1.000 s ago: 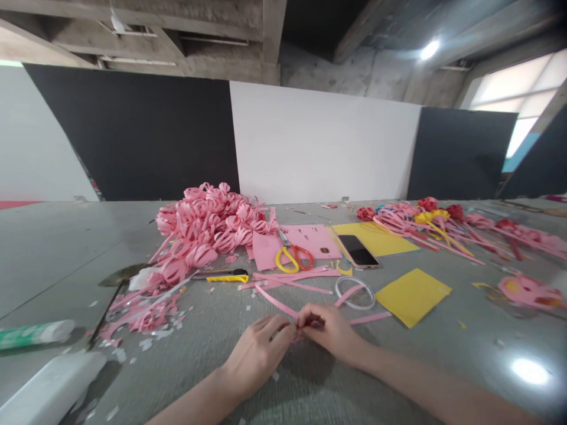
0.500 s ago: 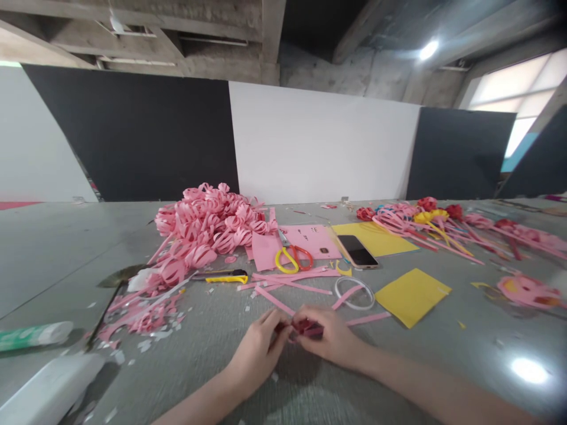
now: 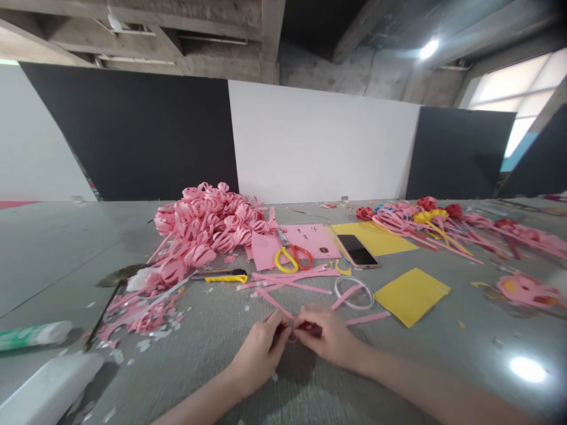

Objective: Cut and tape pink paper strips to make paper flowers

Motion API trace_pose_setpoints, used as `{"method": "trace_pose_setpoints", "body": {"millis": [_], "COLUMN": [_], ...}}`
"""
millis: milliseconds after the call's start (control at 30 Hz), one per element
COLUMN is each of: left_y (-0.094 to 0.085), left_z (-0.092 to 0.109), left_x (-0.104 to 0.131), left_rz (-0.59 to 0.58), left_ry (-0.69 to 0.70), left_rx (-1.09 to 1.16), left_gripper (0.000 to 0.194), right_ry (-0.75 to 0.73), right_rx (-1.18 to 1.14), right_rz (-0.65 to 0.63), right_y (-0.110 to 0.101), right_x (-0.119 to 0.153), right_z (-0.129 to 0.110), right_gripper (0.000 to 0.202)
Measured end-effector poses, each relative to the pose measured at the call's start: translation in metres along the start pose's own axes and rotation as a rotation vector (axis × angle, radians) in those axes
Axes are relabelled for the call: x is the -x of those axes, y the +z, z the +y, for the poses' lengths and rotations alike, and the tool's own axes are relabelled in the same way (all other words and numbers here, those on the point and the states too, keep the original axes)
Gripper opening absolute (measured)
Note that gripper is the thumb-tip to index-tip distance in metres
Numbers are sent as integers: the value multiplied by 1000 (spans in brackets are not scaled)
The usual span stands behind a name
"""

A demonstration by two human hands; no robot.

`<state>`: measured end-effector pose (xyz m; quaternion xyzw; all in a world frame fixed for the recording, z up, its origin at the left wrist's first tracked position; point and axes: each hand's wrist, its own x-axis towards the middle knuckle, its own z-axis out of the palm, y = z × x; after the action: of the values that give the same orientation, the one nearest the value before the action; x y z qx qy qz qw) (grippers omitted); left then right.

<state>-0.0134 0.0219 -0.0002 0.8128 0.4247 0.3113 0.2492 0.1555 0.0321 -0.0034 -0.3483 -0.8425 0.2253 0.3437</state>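
My left hand (image 3: 261,348) and my right hand (image 3: 330,336) meet low in the middle of the view, fingertips pinched together. Between them is a piece made of pink paper strips, mostly covered by my fingers. One pink strip (image 3: 277,304) runs out from it up to the left; others (image 3: 367,319) stick out on the right side. Just beyond my hands lie several loose pink strips (image 3: 305,285). A roll of clear tape (image 3: 339,289) rests beyond my right hand, a strip crossing it. Scissors (image 3: 295,257) with yellow and red handles lie farther back.
A big heap of pink paper curls (image 3: 208,224) stands back left, with a yellow box cutter (image 3: 227,277) before it. A phone (image 3: 358,251), yellow paper (image 3: 413,297) and finished strip pieces (image 3: 436,218) are at right. A glue tube (image 3: 35,335) and white box (image 3: 53,389) lie left.
My fingers have shifted slightly on the pink paper piece, the right fingertips closing nearer to the left ones. Everything else stays where it was.
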Motion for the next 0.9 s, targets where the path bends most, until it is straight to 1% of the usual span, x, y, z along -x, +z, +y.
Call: {"method": "trace_pose_setpoints", "body": {"millis": [100,233,467,733,900], "left_y": [1,2,4,1,2], "left_z": [-1,-1,-1,-1,-2], "left_x": [-1,-3,0,-3,-2], "left_rz": [-16,1,-24,5,-3], "left_ry": [5,-44,-36,-125,-129], "left_rx": [28,50,24,105,103], "left_gripper": [13,13,13,18,16], "right_ry": [-7,-13,-34,57,46], "right_rx": [-13,-66,22,5,17], "right_rz": [1,30,15,26,32], "right_y": [0,0,2,0,0], "right_x": [0,0,0,-1,-1], "right_z": [-1,0,2,0,1], "right_gripper": [11,11,9,10,7]}}
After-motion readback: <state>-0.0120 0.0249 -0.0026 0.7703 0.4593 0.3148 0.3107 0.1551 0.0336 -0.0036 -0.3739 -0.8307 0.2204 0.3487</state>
